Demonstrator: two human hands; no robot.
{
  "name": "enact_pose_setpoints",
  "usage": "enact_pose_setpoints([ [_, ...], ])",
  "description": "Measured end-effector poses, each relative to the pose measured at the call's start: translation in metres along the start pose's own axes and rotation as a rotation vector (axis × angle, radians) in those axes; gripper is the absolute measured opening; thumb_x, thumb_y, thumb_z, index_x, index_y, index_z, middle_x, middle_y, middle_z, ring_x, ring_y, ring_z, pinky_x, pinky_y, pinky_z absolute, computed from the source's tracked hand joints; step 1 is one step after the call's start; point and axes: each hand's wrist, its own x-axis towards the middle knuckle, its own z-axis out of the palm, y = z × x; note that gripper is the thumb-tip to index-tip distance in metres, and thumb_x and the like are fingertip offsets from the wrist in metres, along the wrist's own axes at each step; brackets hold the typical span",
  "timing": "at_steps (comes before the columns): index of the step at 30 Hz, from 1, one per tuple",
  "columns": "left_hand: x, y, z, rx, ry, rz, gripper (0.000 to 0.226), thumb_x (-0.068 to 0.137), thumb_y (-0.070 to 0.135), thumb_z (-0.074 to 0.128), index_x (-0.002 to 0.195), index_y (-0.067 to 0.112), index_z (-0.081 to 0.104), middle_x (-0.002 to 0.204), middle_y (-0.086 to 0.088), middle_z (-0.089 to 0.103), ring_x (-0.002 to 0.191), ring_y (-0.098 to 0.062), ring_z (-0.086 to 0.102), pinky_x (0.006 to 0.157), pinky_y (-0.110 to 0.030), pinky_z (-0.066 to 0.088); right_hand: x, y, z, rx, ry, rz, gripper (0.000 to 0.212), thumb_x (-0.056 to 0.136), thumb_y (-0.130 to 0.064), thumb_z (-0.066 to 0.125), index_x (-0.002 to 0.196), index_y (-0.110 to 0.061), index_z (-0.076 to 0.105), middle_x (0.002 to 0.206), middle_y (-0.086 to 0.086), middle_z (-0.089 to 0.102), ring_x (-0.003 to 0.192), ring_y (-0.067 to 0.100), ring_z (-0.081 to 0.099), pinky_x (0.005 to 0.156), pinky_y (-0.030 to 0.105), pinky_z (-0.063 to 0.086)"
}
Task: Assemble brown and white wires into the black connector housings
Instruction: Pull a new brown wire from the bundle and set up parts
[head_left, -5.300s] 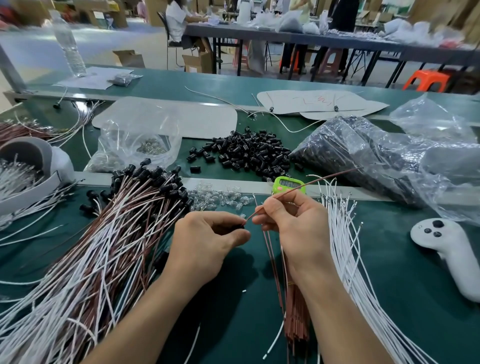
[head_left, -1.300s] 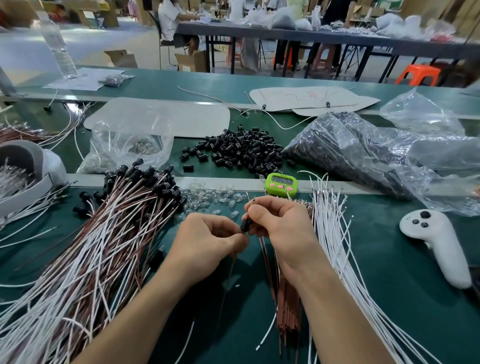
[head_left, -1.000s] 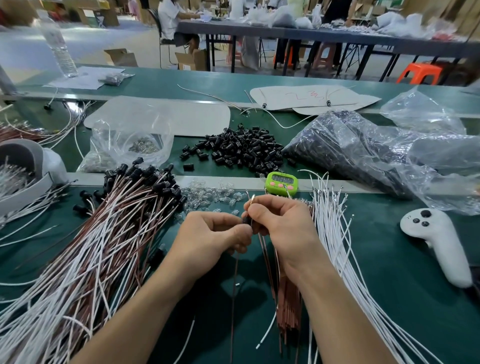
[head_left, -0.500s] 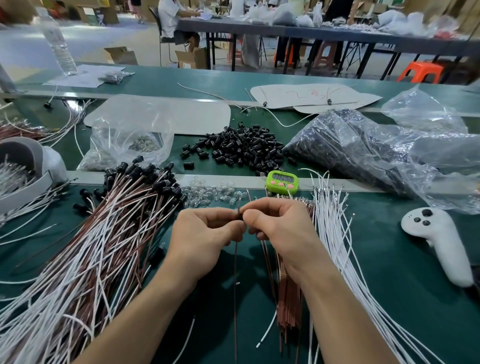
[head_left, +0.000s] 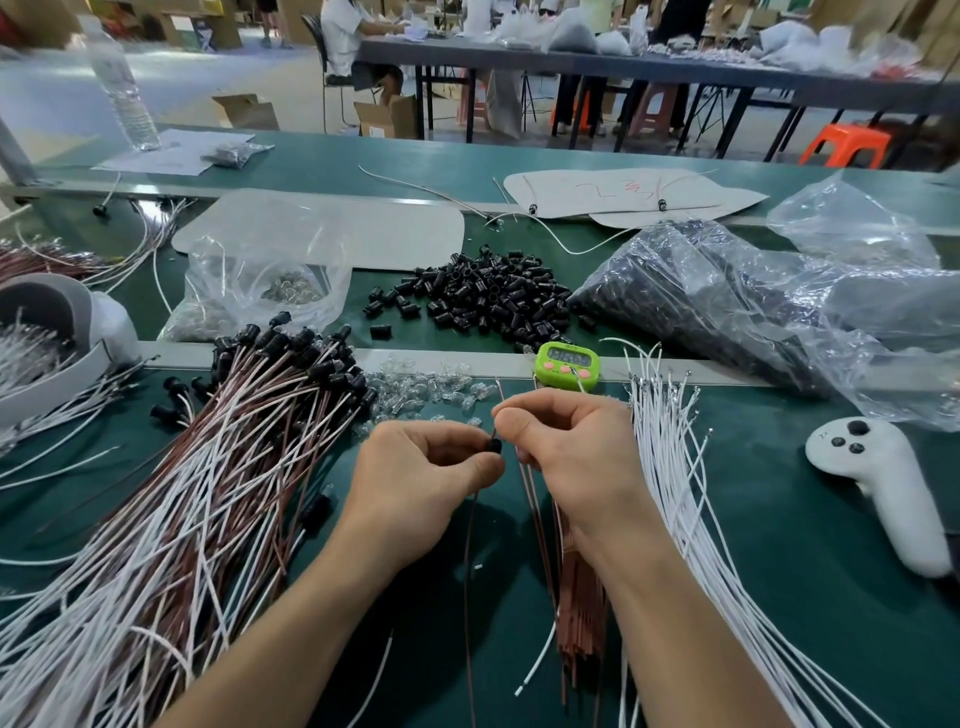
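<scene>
Head camera, looking down over the green bench (head_left: 779, 545), and both hands are working close together at its middle. The left hand (head_left: 421, 467) has its fingers curled in, thumb and forefinger clamped on a small black connector housing (head_left: 493, 446), which sits right in the gap between the two hands, just above the bench. From under that housing a single brown wire (head_left: 469, 571) hangs down towards the near edge. The right hand (head_left: 571, 447) is touching distance away, thumb and forefinger pinched together on a thin wire (head_left: 497, 384) whose tip pokes up above the thumb; its colour is too fine to tell, and the other fingers are curled underneath. Below the right wrist lies a bundle of brown wires (head_left: 582, 618), and just to its right a fan of white wires (head_left: 675, 493) spreads across the bench, with terminal ends pointing away. On the left, a big heap of finished brown-and-white leads (head_left: 208, 493), each capped with a black housing at the far end. Beyond the hands, a scatter of small clear parts (head_left: 426, 389), a green timer (head_left: 567, 359) on the bench divider, and past that a loose pile of black housings (head_left: 483, 296). A clear bag of dark parts (head_left: 727, 296) slumps at the right, and a white controller (head_left: 883, 488) lies near the right edge, well apart from the hands.
</scene>
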Motion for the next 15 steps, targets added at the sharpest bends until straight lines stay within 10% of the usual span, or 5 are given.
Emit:
enact_pose_setpoints([
  [6, -0.0004, 0.0021, -0.0019, 0.007, -0.012, 0.024, 0.014, 0.07, 0.025, 0.084, 0.08, 0.034, 0.082, 0.073, 0.003, 0.078, 0.068, -0.011, 0.075, 0.068, -0.023, 0.056, -0.0001, 0.005, 0.0064, -0.087, -0.016, 0.014, 0.006, 0.07, -0.026, 0.079, 0.072, -0.031, 0.081, 0.07, -0.003, 0.076, 0.07, 0.013, 0.072, 0.073, 0.034, 0.06],
  [15, 0.0003, 0.0004, -0.0034, 0.073, 0.002, 0.036, 0.026, 0.077, 0.011, 0.083, 0.078, 0.036, 0.082, 0.066, 0.001, 0.076, 0.059, -0.005, 0.067, 0.064, -0.016, 0.053, 0.0035, 0.0023, -0.0003, -0.122, -0.063, 0.045, 0.005, 0.071, -0.023, 0.08, 0.072, -0.027, 0.081, 0.068, -0.003, 0.076, 0.064, 0.005, 0.065, 0.063, 0.021, 0.05],
])
